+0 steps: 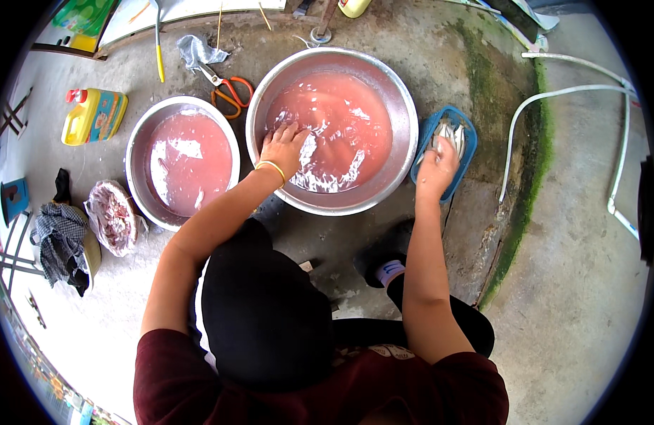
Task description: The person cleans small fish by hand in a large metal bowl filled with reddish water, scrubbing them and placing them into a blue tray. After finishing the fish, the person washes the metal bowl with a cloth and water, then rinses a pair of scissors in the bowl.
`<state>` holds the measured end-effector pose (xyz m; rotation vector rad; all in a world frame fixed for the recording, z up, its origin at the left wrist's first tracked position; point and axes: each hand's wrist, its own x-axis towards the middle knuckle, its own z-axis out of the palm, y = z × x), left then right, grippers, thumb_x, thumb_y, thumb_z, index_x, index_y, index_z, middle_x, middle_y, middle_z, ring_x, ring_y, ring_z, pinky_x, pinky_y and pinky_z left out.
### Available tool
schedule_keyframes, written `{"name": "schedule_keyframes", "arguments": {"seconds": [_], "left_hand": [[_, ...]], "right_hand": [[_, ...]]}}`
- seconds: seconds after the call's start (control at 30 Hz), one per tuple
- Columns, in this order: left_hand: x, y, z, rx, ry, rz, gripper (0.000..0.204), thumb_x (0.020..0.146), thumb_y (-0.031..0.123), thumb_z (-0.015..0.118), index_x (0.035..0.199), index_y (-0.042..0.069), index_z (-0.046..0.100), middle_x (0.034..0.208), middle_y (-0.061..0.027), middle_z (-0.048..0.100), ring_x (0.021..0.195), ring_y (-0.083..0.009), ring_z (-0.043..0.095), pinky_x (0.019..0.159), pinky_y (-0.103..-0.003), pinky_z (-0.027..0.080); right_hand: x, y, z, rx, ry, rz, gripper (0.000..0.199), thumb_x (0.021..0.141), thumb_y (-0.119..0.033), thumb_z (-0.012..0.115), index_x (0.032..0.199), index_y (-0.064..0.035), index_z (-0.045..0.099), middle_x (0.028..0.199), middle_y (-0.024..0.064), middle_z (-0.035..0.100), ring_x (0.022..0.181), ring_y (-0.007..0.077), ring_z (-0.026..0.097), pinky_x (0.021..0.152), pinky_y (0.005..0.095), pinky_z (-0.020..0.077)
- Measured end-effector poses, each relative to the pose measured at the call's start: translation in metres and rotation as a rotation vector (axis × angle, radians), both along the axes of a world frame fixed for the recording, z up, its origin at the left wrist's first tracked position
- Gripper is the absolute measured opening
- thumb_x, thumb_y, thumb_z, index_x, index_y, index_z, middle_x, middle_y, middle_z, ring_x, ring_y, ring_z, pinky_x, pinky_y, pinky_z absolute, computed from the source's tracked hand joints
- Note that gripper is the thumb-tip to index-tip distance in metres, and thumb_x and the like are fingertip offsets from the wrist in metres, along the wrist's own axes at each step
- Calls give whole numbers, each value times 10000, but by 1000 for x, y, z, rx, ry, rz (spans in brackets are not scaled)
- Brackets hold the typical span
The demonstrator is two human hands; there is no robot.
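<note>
my left hand (283,150), fingers slightly apart, touches cloudy pink water (341,113) in the wide round silver metal basin (404,138) beneath it. my right hand (438,168) curls at slim silvery fish (452,132) in an oblong blue plastic basket (470,145) under it; cannot tell if its fingers grip one. left of my left hand: smaller round silver metal bowl (136,161).

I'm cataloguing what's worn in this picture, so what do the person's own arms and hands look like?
Short, dark maroon fabric sleeves leave the forearms bare. The ungloved left hand has a thin gold-coloured bangle at its wrist; the ungloved right hand shows none.
</note>
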<state>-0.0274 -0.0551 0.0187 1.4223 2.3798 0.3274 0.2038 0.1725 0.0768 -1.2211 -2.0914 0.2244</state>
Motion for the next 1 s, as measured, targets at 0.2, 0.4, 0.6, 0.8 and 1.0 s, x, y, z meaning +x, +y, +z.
{"name": "schedule_keyframes", "arguments": {"seconds": [0.2,0.4,0.6,0.8,1.0], "left_hand": [[0,-2,-1,256,-51,-118,437,821,43,526,1249,116,574,1342,-71,531,1271,-241,475,1081,-417,350],[-2,-3,3,353,-65,-102,413,803,18,530,1194,119,617,1276,-65,583,1185,-246,541,1027,-409,400],[-1,-1,4,315,-101,-92,375,817,48,544,1176,120,623,1229,-66,612,1144,-257,562,1015,-398,409],[-3,7,-7,327,-473,165,228,884,125,564,1075,77,678,1085,-125,661,1021,-306,624,902,-376,495],[-6,7,-16,176,-533,262,226,892,114,545,1063,60,684,1044,-164,681,995,-315,646,889,-383,500]], "right_hand": [[-58,-48,-74,-596,-174,362,205,860,-192,647,1006,-49,636,969,163,649,895,332,625,799,393,501],[-87,-102,-88,-459,-803,564,325,814,-73,604,1120,-75,494,1215,199,527,1067,379,580,884,476,494],[-64,-77,-104,-699,-683,161,262,840,-13,554,1100,-34,533,1168,227,585,1022,394,608,838,505,507],[-70,-81,-86,-1239,291,203,120,832,-102,614,927,-32,639,790,137,660,708,238,645,704,319,508],[-82,-106,-84,-757,-215,326,190,828,-147,623,994,-55,634,1077,172,618,949,367,608,860,419,496]]}}
